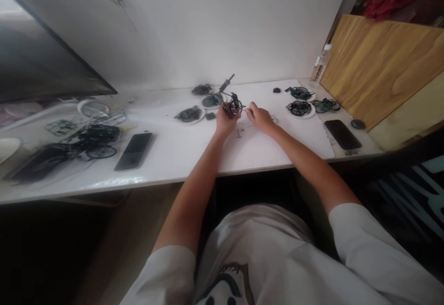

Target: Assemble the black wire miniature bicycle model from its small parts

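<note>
In the head view, my left hand [227,121] is closed around a small dark model with a spoked wheel [233,105], perhaps a miniature bicycle. A long thin part of it juts up and away toward the wall. My right hand [259,116] is pinched at the model's right side, against a thin tip there. Whatever lies between those fingertips is too small to make out. Beneath the hands, thin pale wire-like pieces [240,131] lie on the white board [274,150]. A little dark green block [210,116] sits left of my left hand.
White plates with dark parts [190,114] stand at the back left, others with similar parts [300,108] at the right. A phone [134,151] and a heap of dark models [99,138] lie left. Another phone [342,134], a bottle [319,66] and a wooden panel [378,64] flank the right.
</note>
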`<state>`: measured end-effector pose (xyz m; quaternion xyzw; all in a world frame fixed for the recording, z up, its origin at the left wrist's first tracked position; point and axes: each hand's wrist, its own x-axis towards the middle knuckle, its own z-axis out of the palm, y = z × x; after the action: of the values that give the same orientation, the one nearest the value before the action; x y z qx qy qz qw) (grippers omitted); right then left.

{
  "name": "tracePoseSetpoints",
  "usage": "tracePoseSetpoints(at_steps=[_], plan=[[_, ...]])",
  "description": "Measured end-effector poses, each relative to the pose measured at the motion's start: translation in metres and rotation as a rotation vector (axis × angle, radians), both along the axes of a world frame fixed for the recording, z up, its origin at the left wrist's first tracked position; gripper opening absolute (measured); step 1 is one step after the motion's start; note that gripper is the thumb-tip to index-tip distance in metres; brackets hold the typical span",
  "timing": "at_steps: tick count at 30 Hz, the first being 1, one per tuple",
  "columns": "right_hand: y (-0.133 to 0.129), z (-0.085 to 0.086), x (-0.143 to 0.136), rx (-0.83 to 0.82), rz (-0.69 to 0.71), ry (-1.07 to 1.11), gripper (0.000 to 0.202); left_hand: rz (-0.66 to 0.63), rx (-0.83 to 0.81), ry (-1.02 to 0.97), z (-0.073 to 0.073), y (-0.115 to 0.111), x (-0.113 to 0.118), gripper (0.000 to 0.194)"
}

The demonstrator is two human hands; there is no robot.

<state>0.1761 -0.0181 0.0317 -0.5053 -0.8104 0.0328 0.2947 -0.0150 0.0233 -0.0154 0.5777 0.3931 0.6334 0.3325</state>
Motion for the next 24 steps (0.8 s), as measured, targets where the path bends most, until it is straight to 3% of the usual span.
tracePoseSetpoints(at_steps=[9, 19, 24], plan=[[0.0002, 0.0014, -0.0014, 0.018, -0.087, -0.023, 0.030, 0.007, 0.010, 0.049, -0.0004, -0.0008, -0.0001, 0.051], [0.0010, -0.0033, 0.0001, 0.025, 0.073, 0.117, 0.016, 0.001, -0.007, -0.047, -0.0012, 0.0068, -0.0016, 0.052], [-0.0022, 0.0014, -0.0014, 0.015, 0.005, 0.003, 0.018, -0.001, -0.027, -0.053, -0.0020, 0.0075, -0.0014, 0.054]])
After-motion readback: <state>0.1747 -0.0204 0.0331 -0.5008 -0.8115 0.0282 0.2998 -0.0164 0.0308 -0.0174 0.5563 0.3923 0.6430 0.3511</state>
